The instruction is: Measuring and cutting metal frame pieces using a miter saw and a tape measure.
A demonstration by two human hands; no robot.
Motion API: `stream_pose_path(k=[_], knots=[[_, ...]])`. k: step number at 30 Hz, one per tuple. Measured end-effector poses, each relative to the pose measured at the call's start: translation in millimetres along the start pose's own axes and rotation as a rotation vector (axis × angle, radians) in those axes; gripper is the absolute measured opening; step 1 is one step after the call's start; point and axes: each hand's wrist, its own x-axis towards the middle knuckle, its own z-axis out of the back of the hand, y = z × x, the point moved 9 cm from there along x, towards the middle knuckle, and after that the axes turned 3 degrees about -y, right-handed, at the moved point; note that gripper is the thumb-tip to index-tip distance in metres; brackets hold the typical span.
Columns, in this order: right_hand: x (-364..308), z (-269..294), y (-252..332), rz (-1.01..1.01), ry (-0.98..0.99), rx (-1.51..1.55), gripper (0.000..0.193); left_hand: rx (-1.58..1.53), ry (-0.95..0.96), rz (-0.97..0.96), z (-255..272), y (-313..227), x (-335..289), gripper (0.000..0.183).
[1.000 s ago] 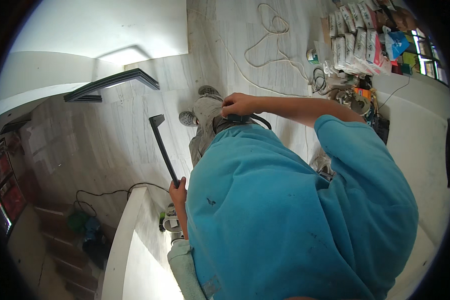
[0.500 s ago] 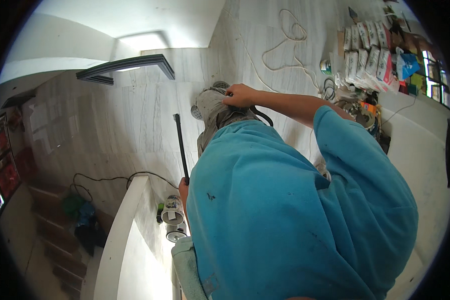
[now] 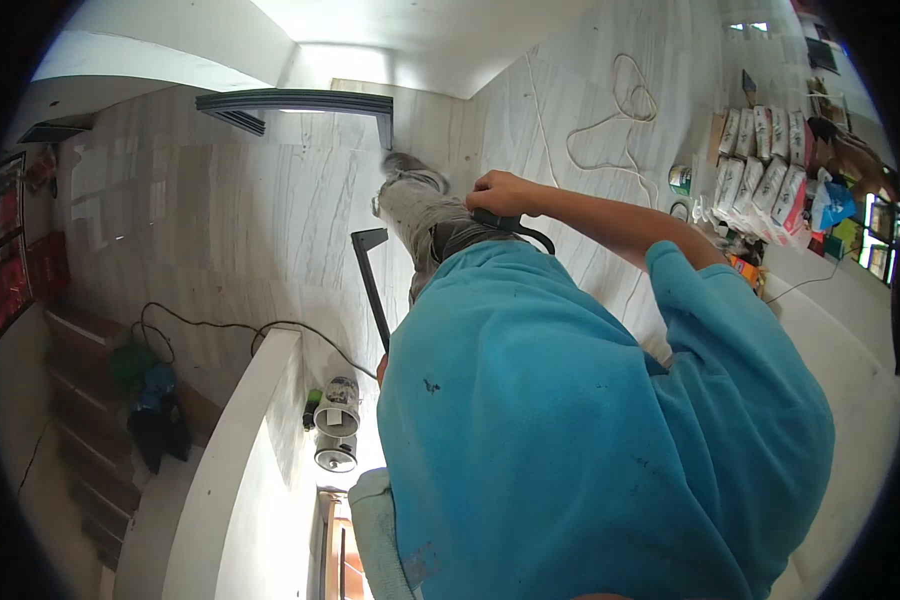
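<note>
At my left side hangs a black L-shaped bar (image 3: 372,290), its short arm pointing right at the far end. Only a sliver of my left hand (image 3: 382,369) shows beside my shirt, closed at the bar's near end. My right hand (image 3: 507,195) is closed on a dark tool with a curved part (image 3: 520,228), held close to my trouser leg (image 3: 420,215). Its working end is hidden, so its kind is unclear. Ahead, a dark grooved frame piece with a corner (image 3: 310,101) lies on the floor near the white wall.
Pale cable (image 3: 572,150) loops over the marble-look floor. Stacked white packages (image 3: 760,170) and a can (image 3: 680,180) stand at right. To the left are a low white wall (image 3: 235,450), descending steps (image 3: 85,400), a dark cable (image 3: 220,323) and buckets (image 3: 338,410).
My view has shifted, and my foot has moved forward toward the frame piece. The L-shaped bar has turned so its short arm now shows. Both hands keep their hold.
</note>
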Motion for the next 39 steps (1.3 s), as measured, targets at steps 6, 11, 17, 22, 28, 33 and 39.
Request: stream_pose_path(k=[6, 11, 17, 22, 28, 33, 39], knots=[[87, -4, 50, 0.303, -0.113, -0.224, 0.054, 0.016, 0.006, 0.069, 12, -18, 38, 0.032], [144, 17, 94, 0.198, 0.128, -0.567, 0.052, -0.062, -0.097, 0.168, 31, -27, 56, 0.031], [202, 50, 93, -0.021, 0.141, -0.611, 0.051, -0.259, -0.229, 0.329, 91, -113, 78, 0.037], [171, 40, 205, 0.092, 0.207, -0.308, 0.039, -0.242, -0.325, 0.308, 117, -159, 76, 0.039], [206, 38, 196, 0.081, 0.132, -0.417, 0.041, -0.350, -0.364, 0.297, 102, -146, 81, 0.044], [166, 34, 257, 0.622, 0.005, -0.728, 0.036, -0.467, -0.307, 0.417, 89, -134, 76, 0.049], [189, 65, 187, -0.110, 0.234, 0.071, 0.035, -0.583, -0.149, 0.447, 74, -145, 100, 0.060]])
